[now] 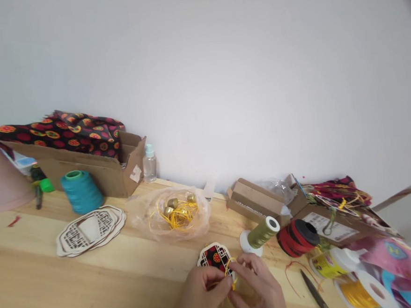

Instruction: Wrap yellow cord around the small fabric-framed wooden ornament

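Observation:
My left hand (205, 292) and my right hand (259, 284) meet low in the middle of the view. Both are closed at the fingertips on a thin yellow cord (228, 265), which makes a small loop between them. Right behind the fingers lies a scalloped wooden frame piece (214, 248) with lattice cutouts and dark red-flowered fabric inside. My fingers cover its lower part, so I cannot tell whether they touch it. Beyond it, a clear plastic bag (205, 222) holds yellow cords and several brass-coloured bells (173, 203).
Stacked wooden frames (70, 234) and a teal thread cone (83, 193) stand left, before a cardboard box (87, 170) of patterned fabric. To the right are an olive thread spool (262, 234), a red-and-black spool (294, 241), scissors (314, 292), a glue bottle (331, 262) and a yellow cord spool (358, 296).

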Tool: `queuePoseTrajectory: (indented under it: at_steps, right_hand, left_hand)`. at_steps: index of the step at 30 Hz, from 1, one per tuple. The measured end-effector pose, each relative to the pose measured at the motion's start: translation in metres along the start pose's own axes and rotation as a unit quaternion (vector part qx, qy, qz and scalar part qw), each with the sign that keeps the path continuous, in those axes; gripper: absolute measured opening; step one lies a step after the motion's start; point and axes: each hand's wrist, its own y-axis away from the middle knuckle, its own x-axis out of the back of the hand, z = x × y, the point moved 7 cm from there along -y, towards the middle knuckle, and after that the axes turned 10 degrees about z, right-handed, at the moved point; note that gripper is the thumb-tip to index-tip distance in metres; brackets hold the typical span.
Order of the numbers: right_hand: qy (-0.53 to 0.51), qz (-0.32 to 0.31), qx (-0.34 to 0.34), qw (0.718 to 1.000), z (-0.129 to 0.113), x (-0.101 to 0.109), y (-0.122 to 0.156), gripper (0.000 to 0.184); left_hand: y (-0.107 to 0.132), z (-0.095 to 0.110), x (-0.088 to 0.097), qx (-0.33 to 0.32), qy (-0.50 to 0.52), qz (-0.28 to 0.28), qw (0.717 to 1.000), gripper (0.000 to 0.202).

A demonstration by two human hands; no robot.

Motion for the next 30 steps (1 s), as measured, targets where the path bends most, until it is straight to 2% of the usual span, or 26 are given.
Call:
queuePoseTrajectory:
  at_steps: [2, 4, 8, 17, 25, 30]
  right_hand:
    - [0.018, 0.057, 0.039, 0.997, -0.006, 0.007, -0.003, 0.026]
    - [0.042, 0.073, 0.051, 0.995, -0.007, 0.008, -0.003, 0.021]
    - [0.063, 0.075, 0.047, 0.994, -0.003, 0.008, -0.002, 0.007]
    - [0.051, 0.082, 0.058, 0.994, -0.004, 0.010, -0.003, 0.012]
    - [0.062, 0.100, 0.070, 0.991, -0.007, 0.011, -0.003, 0.010]
    - [0.081, 0.106, 0.071, 0.989, -0.008, 0.011, -0.003, 0.009]
  left_hand:
    - [0.000, -0.001, 0.000, 0.011, -0.005, 0.001, 1.000, 0.030]
    - [0.001, 0.000, 0.001, 0.014, -0.006, 0.001, 1.000, 0.029]
    - [0.003, 0.007, 0.003, 0.008, 0.009, 0.003, 1.000, 0.030]
    - [0.004, 0.010, 0.004, -0.044, -0.026, 0.009, 0.999, 0.026]
    - [0.003, 0.012, 0.010, -0.048, -0.033, 0.006, 0.998, 0.024]
    - [0.003, 0.014, 0.015, -0.062, -0.085, 0.030, 0.994, 0.022]
